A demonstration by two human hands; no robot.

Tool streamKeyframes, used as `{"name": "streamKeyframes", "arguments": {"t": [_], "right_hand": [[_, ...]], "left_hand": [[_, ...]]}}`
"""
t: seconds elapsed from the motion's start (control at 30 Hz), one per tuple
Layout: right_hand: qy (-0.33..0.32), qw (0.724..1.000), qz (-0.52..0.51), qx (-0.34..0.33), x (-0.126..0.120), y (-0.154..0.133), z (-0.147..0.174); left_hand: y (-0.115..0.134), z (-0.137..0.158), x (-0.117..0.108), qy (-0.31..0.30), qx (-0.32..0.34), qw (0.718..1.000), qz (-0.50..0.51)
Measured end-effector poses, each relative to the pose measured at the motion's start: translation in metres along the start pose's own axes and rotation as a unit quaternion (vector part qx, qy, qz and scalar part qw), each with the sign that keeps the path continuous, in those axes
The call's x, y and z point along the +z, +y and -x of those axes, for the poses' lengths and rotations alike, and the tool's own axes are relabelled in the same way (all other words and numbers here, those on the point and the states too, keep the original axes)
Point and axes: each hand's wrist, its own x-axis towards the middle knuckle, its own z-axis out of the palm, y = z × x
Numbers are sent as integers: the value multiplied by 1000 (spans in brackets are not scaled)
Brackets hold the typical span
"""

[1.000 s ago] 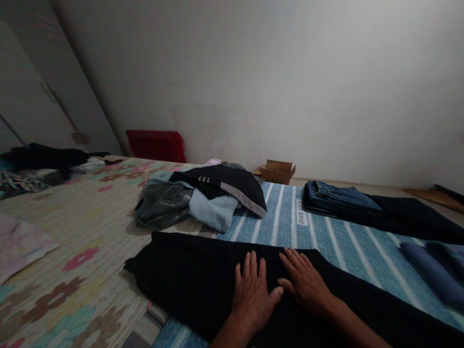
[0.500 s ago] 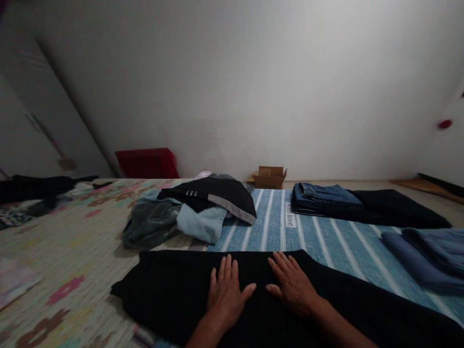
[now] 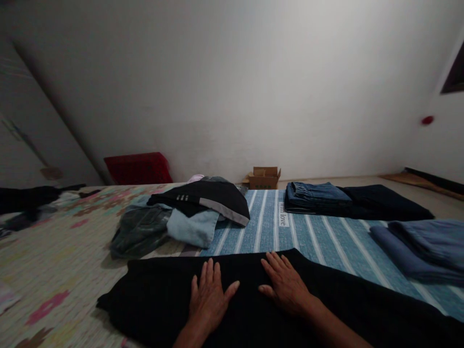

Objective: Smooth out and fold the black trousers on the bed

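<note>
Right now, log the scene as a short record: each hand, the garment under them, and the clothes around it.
left hand: palm down on black trousers, thumb out
right hand: palm down on them too, apart from the left
trousers: laid flat over floral cover and blue-striped cover
beyond, left: heap of loose clothes
beyond, right: folded jeans
near right: folded blue garments

Dim light — wall [image 3: 253, 101] palest right of centre (upper left corner shadowy)

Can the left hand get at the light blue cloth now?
Probably yes: the left hand lies flat on the black garment, and the light blue cloth juts toward it from the clothes pile, nothing standing between.
</note>
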Motion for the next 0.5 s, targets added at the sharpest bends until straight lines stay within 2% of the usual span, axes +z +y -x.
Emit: {"name": "streamKeyframes", "arguments": {"t": [0.23, 0.37, 0.5], "right_hand": [[-2, 1000, -6, 4, 0, 0, 0], [-8, 1000, -7, 6, 1, 0, -1], [-3, 1000, -8, 7, 2, 2, -2]], "left_hand": [[-11, -5, 12, 2, -8, 1000, 7], [-11, -7, 4, -22, -16, 1000, 2], [-24, -9, -4, -18, -41, 999, -22]]}}
